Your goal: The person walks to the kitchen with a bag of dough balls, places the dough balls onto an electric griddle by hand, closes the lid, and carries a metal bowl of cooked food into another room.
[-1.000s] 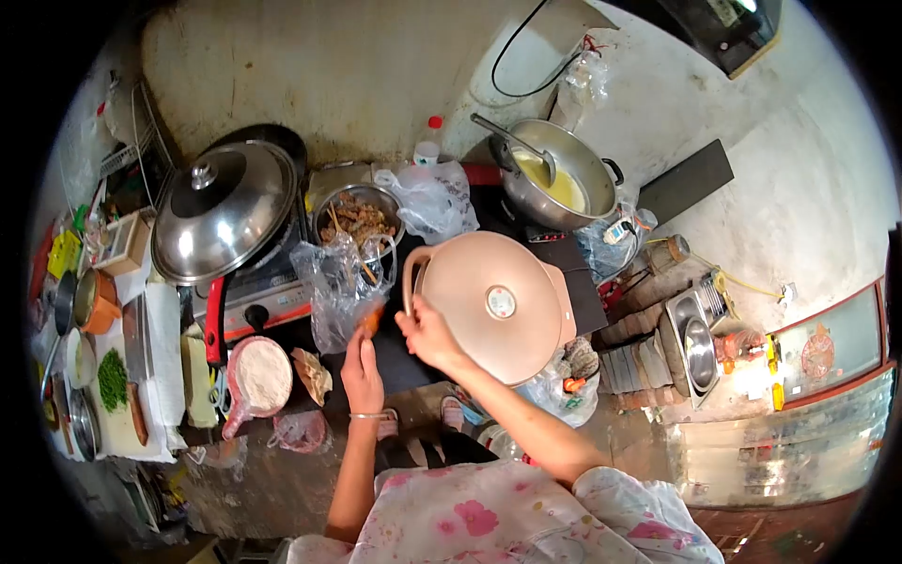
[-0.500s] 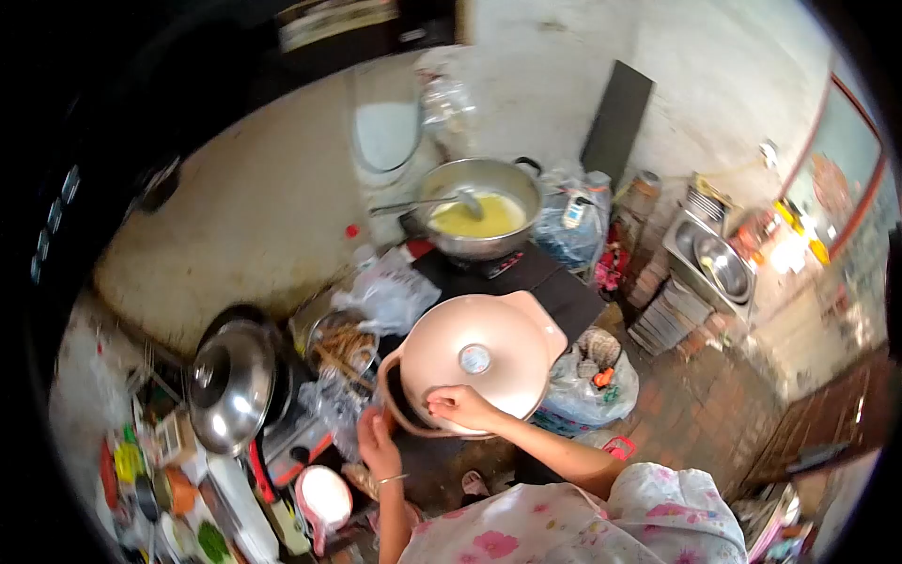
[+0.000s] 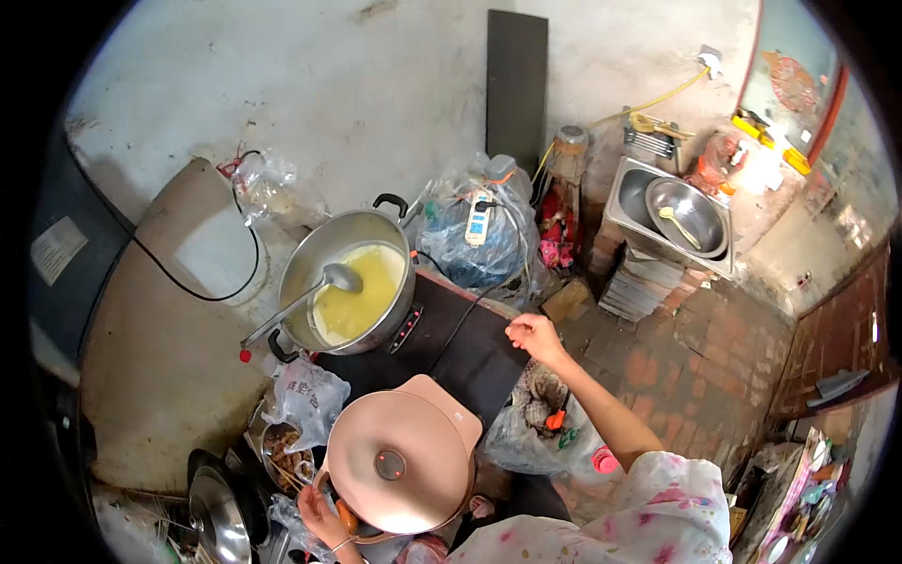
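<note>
My left hand (image 3: 321,519) is at the near left side of a pink lidded pot (image 3: 399,451), beside a small orange-brown part at its rim. Its fingers look stretched out, and I cannot tell whether they touch the pot. The lid has a round glass-like knob (image 3: 389,464). Fingers curled in, my right hand (image 3: 534,336) hovers by the right edge of the dark tabletop (image 3: 470,362), with nothing visible in it. Behind the pink pot, a large metal pot (image 3: 299,268) holds yellowish liquid and a ladle (image 3: 340,277), whose handle rests over the rim.
A clear plastic bag (image 3: 310,404) lies left of the pink pot, near a bowl of brown food (image 3: 282,451) and a metal-lidded wok (image 3: 218,517). A power strip (image 3: 479,221) sits on bagged items. A sink (image 3: 628,193) stands back right.
My right hand has moved from above the pink pot's lid out to the right, past the table edge. My left hand stays by the pot's left side. The view has swung right.
</note>
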`<state>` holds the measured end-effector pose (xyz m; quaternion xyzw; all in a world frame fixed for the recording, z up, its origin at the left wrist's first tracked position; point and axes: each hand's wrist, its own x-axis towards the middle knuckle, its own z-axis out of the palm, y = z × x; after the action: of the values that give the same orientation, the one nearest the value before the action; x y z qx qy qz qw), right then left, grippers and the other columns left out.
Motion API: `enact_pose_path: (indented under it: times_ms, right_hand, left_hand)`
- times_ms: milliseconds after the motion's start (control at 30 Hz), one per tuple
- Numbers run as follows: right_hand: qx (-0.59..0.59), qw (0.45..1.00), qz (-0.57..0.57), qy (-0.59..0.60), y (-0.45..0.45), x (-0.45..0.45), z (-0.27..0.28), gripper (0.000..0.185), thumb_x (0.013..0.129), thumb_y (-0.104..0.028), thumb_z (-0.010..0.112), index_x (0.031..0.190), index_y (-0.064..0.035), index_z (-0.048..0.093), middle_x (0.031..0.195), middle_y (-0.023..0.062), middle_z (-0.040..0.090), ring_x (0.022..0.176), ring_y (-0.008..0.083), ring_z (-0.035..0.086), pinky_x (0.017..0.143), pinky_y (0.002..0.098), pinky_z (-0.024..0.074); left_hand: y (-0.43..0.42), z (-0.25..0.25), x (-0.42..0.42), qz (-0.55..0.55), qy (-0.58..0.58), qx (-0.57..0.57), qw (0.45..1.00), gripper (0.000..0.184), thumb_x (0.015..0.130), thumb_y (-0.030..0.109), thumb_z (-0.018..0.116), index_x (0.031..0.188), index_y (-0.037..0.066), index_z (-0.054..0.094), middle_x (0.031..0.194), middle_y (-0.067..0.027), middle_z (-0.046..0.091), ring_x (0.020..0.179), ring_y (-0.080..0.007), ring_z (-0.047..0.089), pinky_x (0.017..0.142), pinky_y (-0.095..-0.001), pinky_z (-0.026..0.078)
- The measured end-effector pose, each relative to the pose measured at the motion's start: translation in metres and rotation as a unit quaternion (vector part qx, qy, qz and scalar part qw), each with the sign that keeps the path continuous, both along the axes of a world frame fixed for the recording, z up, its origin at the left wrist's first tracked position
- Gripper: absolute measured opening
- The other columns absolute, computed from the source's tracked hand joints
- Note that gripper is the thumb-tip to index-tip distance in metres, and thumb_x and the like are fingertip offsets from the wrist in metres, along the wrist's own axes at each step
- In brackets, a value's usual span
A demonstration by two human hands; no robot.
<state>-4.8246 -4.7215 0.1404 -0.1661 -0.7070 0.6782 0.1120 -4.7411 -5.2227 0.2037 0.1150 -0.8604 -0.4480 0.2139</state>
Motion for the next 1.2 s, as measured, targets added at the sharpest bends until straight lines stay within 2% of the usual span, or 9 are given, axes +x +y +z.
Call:
enact_pose_path:
  times_ms: [200,267,400,733,833,933,1000,1067,1200]
  right_hand:
    - [0.054,0.996,0.058,-0.037,0.033,-0.056,-0.026,0.011,0.078,-0.008,0.061,0.083,0.0022,0.059,0.065,0.0039,0.059,0.054,0.0091,0.055,0.049,0.0225,0.0444]
    - [-0.073,0.995,0.065,-0.003,0.032,-0.071,-0.031,0.010,0.081,-0.008,0.058,0.084,0.0021,0.059,0.068,0.0047,0.060,0.055,0.0098,0.056,0.050,0.0219,0.0450]
    - [-0.129,0.981,0.126,-0.069,0.005,-0.078,-0.031,0.008,0.080,-0.002,0.057,0.087,0.0027,0.058,0.073,0.0075,0.061,0.061,0.0113,0.058,0.052,0.0236,0.0481]
    - [-0.099,0.977,0.145,-0.122,-0.018,-0.012,-0.020,0.016,0.084,-0.012,0.056,0.087,0.0033,0.059,0.070,0.0080,0.061,0.057,0.0099,0.057,0.050,0.0222,0.0453]
    - [-0.072,0.983,0.115,-0.122,0.001,0.023,-0.004,0.016,0.085,-0.014,0.056,0.084,0.0023,0.059,0.067,0.0064,0.060,0.056,0.0096,0.056,0.050,0.0222,0.0456]
    - [-0.070,0.988,0.069,-0.119,0.022,0.066,-0.021,0.019,0.086,-0.017,0.054,0.080,0.0005,0.059,0.065,0.0051,0.059,0.053,0.0098,0.055,0.048,0.0217,0.0447]
    - [-0.062,0.987,0.014,-0.150,0.026,0.092,-0.020,0.020,0.087,-0.017,0.053,0.079,0.0007,0.058,0.064,0.0051,0.058,0.052,0.0099,0.054,0.047,0.0222,0.0440]
    - [-0.061,0.986,-0.002,-0.156,0.023,0.115,-0.023,0.023,0.086,-0.020,0.055,0.079,0.0007,0.060,0.064,0.0051,0.059,0.052,0.0090,0.053,0.047,0.0227,0.0434]
    - [-0.077,0.974,-0.041,-0.211,0.021,0.141,-0.038,0.023,0.085,-0.021,0.056,0.079,0.0003,0.060,0.064,0.0048,0.059,0.053,0.0097,0.055,0.048,0.0225,0.0456]
  left_hand:
    - [0.006,0.008,0.023,0.052,-0.051,-0.016,0.997,0.022,0.084,0.007,0.051,0.101,-0.006,0.052,0.094,-0.0106,0.057,0.087,-0.0168,0.053,0.079,-0.0269,0.043]
    - [0.004,0.010,0.033,0.091,-0.050,0.072,0.992,0.018,0.083,0.007,0.052,0.097,-0.005,0.055,0.089,-0.0096,0.059,0.084,-0.0165,0.054,0.076,-0.0264,0.043]
    - [-0.016,0.002,0.045,0.124,-0.047,-0.013,0.991,0.018,0.082,0.014,0.058,0.094,0.000,0.057,0.088,-0.0058,0.060,0.079,-0.0116,0.054,0.072,-0.0248,0.044]
    - [-0.064,0.010,-0.050,0.162,0.014,0.260,0.952,0.015,0.083,0.005,0.051,0.096,-0.002,0.054,0.089,-0.0086,0.060,0.081,-0.0154,0.058,0.071,-0.0226,0.046]
    - [-0.143,-0.045,-0.068,0.176,-0.054,0.007,0.983,0.011,0.077,0.002,0.052,0.085,-0.001,0.059,0.072,-0.0069,0.062,0.065,-0.0135,0.057,0.061,-0.0236,0.045]
    - [-0.155,-0.050,-0.082,0.175,-0.216,-0.149,0.949,0.013,0.071,0.007,0.052,0.073,0.002,0.063,0.065,-0.0138,0.060,0.063,-0.0228,0.059,0.062,-0.0301,0.046]
    - [-0.190,-0.108,-0.090,0.193,-0.317,-0.219,0.902,0.020,0.070,0.020,0.057,0.075,0.003,0.064,0.079,-0.0212,0.062,0.080,-0.0336,0.061,0.072,-0.0382,0.047]
    - [-0.144,-0.070,-0.094,0.183,-0.432,-0.216,0.856,0.029,0.069,0.027,0.060,0.074,-0.001,0.063,0.082,-0.0232,0.061,0.085,-0.0348,0.060,0.075,-0.0388,0.047]
    - [-0.125,-0.076,-0.091,0.194,-0.434,-0.231,0.849,0.043,0.063,0.037,0.068,0.082,-0.001,0.062,0.079,-0.0190,0.063,0.077,-0.0310,0.062,0.068,-0.0362,0.049]
